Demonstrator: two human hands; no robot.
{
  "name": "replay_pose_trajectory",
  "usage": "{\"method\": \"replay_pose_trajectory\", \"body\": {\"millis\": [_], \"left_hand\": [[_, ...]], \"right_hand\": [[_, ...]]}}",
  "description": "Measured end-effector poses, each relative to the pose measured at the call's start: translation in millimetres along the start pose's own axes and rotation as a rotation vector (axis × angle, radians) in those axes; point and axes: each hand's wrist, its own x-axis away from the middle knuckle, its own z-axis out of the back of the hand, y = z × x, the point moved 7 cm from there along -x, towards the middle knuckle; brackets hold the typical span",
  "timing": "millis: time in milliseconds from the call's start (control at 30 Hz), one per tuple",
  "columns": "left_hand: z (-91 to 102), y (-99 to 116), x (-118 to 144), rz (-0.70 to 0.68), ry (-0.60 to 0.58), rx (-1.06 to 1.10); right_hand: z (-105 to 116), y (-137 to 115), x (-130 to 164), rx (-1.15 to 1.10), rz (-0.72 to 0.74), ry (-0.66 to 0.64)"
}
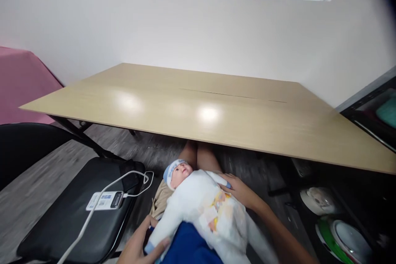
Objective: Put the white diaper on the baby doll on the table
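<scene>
A baby doll [193,198] in a white outfit and a blue-and-white hat lies face up across the lap. Its head is toward the table, and a yellow and orange print marks its front. Around the doll's sleeve end at lower left, my left hand [140,242] is closed, thumb over the cuff. At the other side of the doll, my right hand [235,189] grips the other arm near its blue cuff. Blue cloth [188,247] shows below the doll.
A wooden table [173,107] stands ahead, its front edge above the knees. On the black chair [71,231] at left lies a white power bank [105,200] with a cable [89,216]. Bowl-like items [343,239] sit low at right. A white partition [185,33] rises behind.
</scene>
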Motion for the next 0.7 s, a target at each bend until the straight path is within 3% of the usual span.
{"method": "replay_pose_trajectory", "body": {"millis": [100,200,267,467,700], "left_hand": [[13.8,2,-10,-0.1,0.068,-0.112],[32.6,29,-14,-0.22,0.229,-0.09],[36.2,50,-16,-0.272,0.232,0.015],[19.9,83,-23,-0.261,0.05,0.324],[3.4,105,-16,-0.296,0.046,0.37]], "right_hand": [[-7,25,5,0.053,-0.073,-0.042],[-1,30,16,0.033,-0.064,-0.008],[6,21,22,0.0,-0.035,0.053],[18,-33,38,-0.075,0.065,0.253],[3,-114,64,-0.153,0.237,0.21]]}}
